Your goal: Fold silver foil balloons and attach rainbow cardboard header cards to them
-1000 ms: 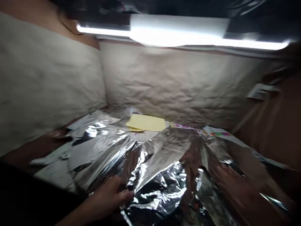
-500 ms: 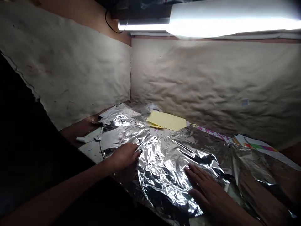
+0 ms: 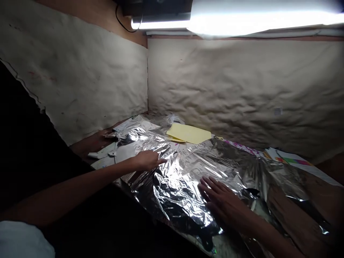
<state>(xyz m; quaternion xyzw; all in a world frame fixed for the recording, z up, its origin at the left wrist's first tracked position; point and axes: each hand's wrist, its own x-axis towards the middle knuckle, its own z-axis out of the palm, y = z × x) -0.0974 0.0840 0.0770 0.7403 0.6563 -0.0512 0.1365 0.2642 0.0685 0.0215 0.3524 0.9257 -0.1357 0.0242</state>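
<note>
A crinkled silver foil-like sheet (image 3: 185, 186) covers much of the surface before me, shiny and full of creases. My left hand (image 3: 147, 160) rests on its left part, one finger stretched out to the right along the folds; the other fingers are partly hidden beneath the hand. On the right part of the sheet my right hand (image 3: 219, 195) lies palm down, fingers extended and slightly spread. Neither hand visibly grips anything. Beyond the hands, a piece of yellow card or paper (image 3: 192, 133) lies on the far part of the sheet.
Wrinkled paper covers the left wall (image 3: 80, 79) and back wall (image 3: 228, 82). A bright tube light (image 3: 161, 25) hangs above. Papers with coloured stripes (image 3: 298, 161) and a pink-patterned strip (image 3: 242, 147) lie at the back right. Pale scraps (image 3: 103, 154) lie at the left edge.
My left hand has moved to the right and away from me over the sheet. My right hand has slid to the left. Folds in the sheet have shifted.
</note>
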